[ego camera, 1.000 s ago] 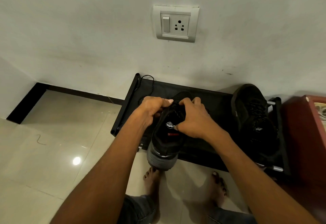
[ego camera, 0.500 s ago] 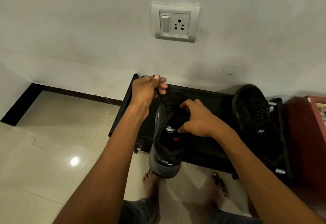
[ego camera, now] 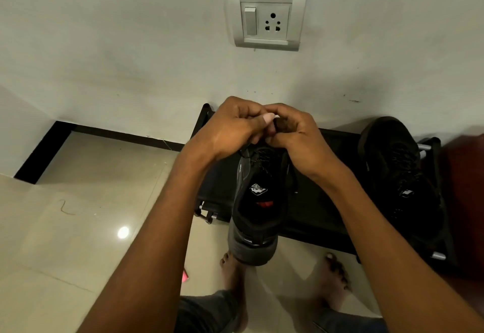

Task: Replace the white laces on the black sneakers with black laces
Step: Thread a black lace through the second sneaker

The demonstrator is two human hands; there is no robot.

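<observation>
A low black shoe rack [ego camera: 327, 217] stands against the wall. A second black sneaker [ego camera: 400, 172] rests at its right end. The nearer black sneaker [ego camera: 258, 201] lies heel toward the camera on its front edge. Above its toe, the left hand [ego camera: 233, 128] and right hand [ego camera: 296, 133] meet, fingers curled, pinching a black lace [ego camera: 251, 153].

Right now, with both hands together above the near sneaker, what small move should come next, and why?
Probably draw the black lace snug: left hand and right hand pinch together over the near sneaker, where slack lace loops by its eyelets.
</observation>
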